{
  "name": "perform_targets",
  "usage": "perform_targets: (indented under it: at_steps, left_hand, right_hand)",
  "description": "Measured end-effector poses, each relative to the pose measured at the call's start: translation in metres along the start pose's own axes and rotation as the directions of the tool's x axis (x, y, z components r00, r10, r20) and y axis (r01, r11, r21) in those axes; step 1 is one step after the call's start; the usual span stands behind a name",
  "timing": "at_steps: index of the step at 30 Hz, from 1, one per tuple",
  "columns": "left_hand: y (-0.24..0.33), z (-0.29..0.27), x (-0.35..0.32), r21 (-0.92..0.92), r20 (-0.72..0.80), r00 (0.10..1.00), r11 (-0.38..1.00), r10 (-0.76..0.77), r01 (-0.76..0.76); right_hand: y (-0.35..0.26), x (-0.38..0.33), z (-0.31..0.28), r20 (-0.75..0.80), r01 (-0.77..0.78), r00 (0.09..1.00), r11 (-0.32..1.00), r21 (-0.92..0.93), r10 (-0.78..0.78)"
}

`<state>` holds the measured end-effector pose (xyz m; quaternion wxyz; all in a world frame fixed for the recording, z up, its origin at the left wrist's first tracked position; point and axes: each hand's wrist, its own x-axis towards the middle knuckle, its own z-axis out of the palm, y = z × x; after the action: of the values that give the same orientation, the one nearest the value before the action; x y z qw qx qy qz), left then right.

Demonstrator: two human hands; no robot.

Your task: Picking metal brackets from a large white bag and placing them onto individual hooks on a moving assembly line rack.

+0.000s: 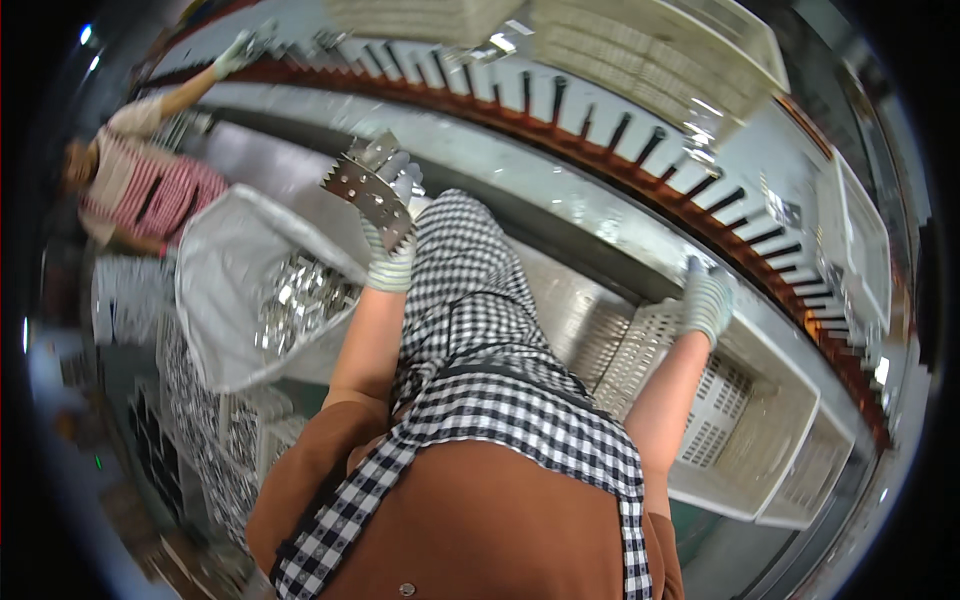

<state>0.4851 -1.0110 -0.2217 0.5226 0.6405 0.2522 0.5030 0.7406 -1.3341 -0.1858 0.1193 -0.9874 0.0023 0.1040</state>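
Observation:
My left hand [393,262], in a pale striped work glove, is closed on a few metal plates [370,197] with toothed ends and small holes. The plates hide part of the palm, and its grey fingertips show beyond them. Out to the right, my right hand [708,302] wears a matching glove and reaches to the near edge of the conveyor. Its fingers point forward and look apart, with nothing visible in them. A row of upright black pegs [650,148] on a rust-brown rail curves past just beyond it.
A white-lined bin [215,290] of shiny metal pieces [300,300] stands left. Cream plastic crates [770,440] sit below my right arm. Another crate [650,45] is beyond the rail. At far left, a person [150,190] in a striped apron reaches to the line.

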Motion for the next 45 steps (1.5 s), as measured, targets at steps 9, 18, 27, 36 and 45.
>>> perform_targets:
  at_steps: [9, 18, 27, 36, 45]
  left_hand:
    - [-0.039, -0.216, -0.001, -0.630, -0.565, 0.622, 0.770, -0.542, 0.100]
    - [-0.057, -0.217, -0.002, -0.784, -0.452, 0.569, 0.610, -0.687, 0.112]
    - [-0.011, -0.025, 0.024, -0.753, -0.018, 0.836, 0.558, -0.548, 0.349]
    - [0.029, 0.188, 0.016, -0.433, 0.572, 0.764, 0.681, -0.299, 0.591]
    - [-0.020, 0.263, 0.070, 0.043, 0.323, 0.944, 0.998, -0.059, 0.048]
  right_hand:
    - [0.001, 0.013, 0.014, -0.015, 0.039, 0.999, 0.999, -0.002, -0.039]
    - [0.011, 0.021, 0.019, -0.028, 0.027, 0.999, 0.999, -0.023, -0.027]
    - [0.017, 0.013, 0.011, 0.000, -0.028, 1.000, 0.997, 0.067, 0.028]
    - [0.021, 0.009, 0.010, 0.027, -0.065, 0.998, 0.995, 0.077, 0.063]
    - [0.020, 0.007, 0.005, 0.012, -0.074, 0.997, 0.989, 0.129, 0.073]
